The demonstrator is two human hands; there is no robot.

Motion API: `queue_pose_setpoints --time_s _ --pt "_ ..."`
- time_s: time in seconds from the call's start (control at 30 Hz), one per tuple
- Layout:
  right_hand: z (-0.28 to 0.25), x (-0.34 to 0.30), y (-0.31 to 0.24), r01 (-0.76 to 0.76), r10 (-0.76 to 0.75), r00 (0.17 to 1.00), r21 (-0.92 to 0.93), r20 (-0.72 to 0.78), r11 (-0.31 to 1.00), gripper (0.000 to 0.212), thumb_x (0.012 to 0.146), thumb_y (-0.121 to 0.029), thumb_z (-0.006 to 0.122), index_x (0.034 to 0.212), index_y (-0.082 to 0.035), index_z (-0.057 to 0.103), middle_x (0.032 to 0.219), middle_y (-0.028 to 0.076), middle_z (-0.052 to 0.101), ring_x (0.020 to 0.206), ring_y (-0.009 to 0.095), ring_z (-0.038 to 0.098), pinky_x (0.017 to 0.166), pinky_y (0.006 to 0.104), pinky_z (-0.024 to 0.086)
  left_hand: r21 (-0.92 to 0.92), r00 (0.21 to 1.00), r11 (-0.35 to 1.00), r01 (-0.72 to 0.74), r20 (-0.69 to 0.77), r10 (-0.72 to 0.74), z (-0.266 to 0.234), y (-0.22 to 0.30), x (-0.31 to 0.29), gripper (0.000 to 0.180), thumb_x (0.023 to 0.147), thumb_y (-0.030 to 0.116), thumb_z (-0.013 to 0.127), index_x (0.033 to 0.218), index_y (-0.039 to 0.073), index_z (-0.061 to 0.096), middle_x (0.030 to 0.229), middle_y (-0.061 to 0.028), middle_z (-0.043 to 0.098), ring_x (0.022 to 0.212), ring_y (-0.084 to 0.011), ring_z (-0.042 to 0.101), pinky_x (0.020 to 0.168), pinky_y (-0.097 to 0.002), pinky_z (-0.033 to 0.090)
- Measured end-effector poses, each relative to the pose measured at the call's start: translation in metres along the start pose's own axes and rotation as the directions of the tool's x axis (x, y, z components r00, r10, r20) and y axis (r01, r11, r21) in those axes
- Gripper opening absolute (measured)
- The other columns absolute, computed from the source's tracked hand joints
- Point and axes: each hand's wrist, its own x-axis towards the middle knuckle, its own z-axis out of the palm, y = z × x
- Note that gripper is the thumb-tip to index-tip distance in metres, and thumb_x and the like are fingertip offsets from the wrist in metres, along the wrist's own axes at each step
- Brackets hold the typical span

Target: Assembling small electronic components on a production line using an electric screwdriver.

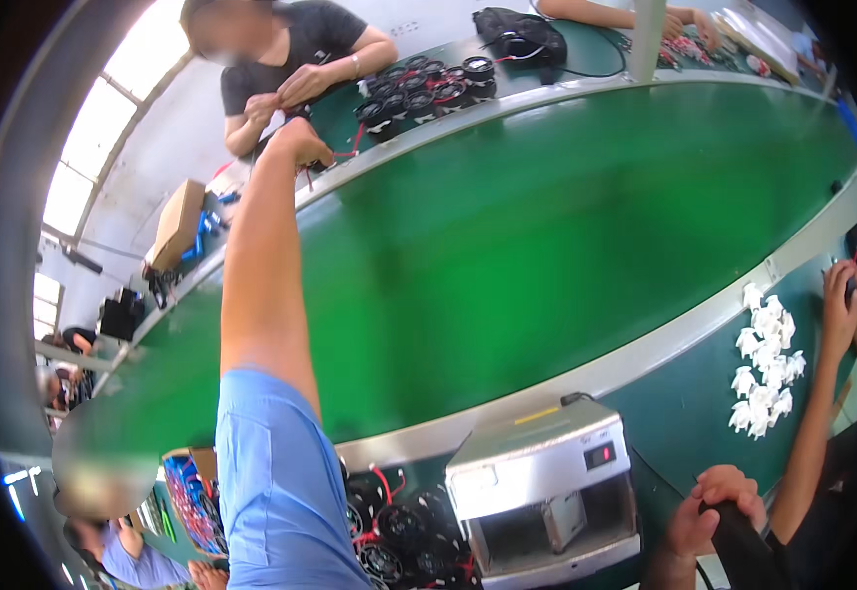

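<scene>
My left arm, in a light-blue sleeve, stretches across the green belt to the far bench. There my left hand is bent downward with curled fingers, close to a small dark part and red wires; what it holds is hidden. At the lower right, my right hand is closed around a black object, whose kind I cannot make out. To its left stands a silver box-shaped machine with a small red display. Round black fan-like parts with red wires lie between the machine and my left sleeve.
Across the belt a person works with both hands beside several round black parts. A black bag lies farther right. White plastic pieces sit near another person's arm. A cardboard box stands at far left.
</scene>
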Motion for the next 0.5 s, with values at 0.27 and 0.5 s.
queue_pose_setpoints --time_s 0.27,0.5 --pt "-0.01 0.007 -0.009 -0.039 0.039 0.969 -0.004 0.243 0.999 0.041 0.089 -0.016 0.059 0.125 -0.014 0.04 0.092 0.013 0.049 0.076 0.023 0.046 0.065 0.0385 0.043 0.037 0.994 0.994 -0.107 -0.009 0.107 0.036 0.043 0.033 0.101 0.048 0.027 0.085 0.131 -0.005 0.037 0.107 -0.0212 0.063 0.096 -0.031 0.064 0.078 -0.0369 0.053" --pt "-0.002 0.006 -0.001 0.037 -0.037 0.983 0.006 0.18 0.999 0.039 0.088 -0.013 0.059 0.123 -0.012 0.042 0.087 0.013 0.05 0.068 0.022 0.046 0.057 0.0359 0.042 0.223 0.976 0.957 -0.184 -0.076 0.205 0.03 0.04 0.052 0.139 0.042 0.035 0.091 0.146 -0.003 0.007 0.144 -0.0303 0.025 0.134 -0.0374 0.031 0.111 -0.0347 0.028"
